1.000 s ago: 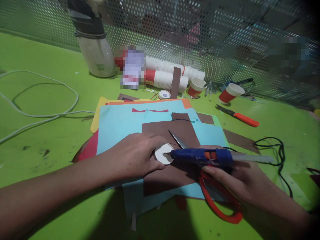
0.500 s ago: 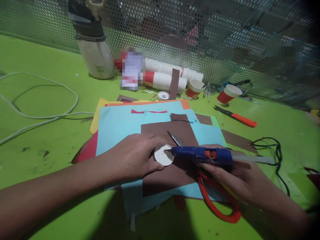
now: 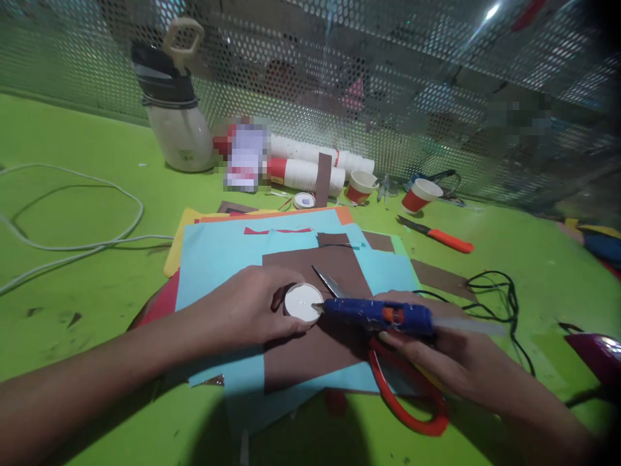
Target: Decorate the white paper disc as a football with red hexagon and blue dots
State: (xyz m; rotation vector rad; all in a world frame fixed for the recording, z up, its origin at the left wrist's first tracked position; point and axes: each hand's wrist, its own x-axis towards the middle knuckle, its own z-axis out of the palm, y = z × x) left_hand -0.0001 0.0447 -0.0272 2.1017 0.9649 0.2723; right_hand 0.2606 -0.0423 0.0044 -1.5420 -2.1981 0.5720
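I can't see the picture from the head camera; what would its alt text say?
A left hand steadies a small white disc while the right hand holds a blue glue gun, its nozzle at the disc, above brown and blue paper on a green table.

You're at a craft workspace, its green worktop (image 3: 97, 310) strewn with coloured paper (image 3: 213, 259), orange-handled scissors (image 3: 407, 401), a blue glue gun (image 3: 378, 315) and, farther back, stacked paper cups (image 3: 310, 178). Perforated metal mesh (image 3: 252, 71) lines the far edge; you can't tell whether it's a classroom or a workshop.
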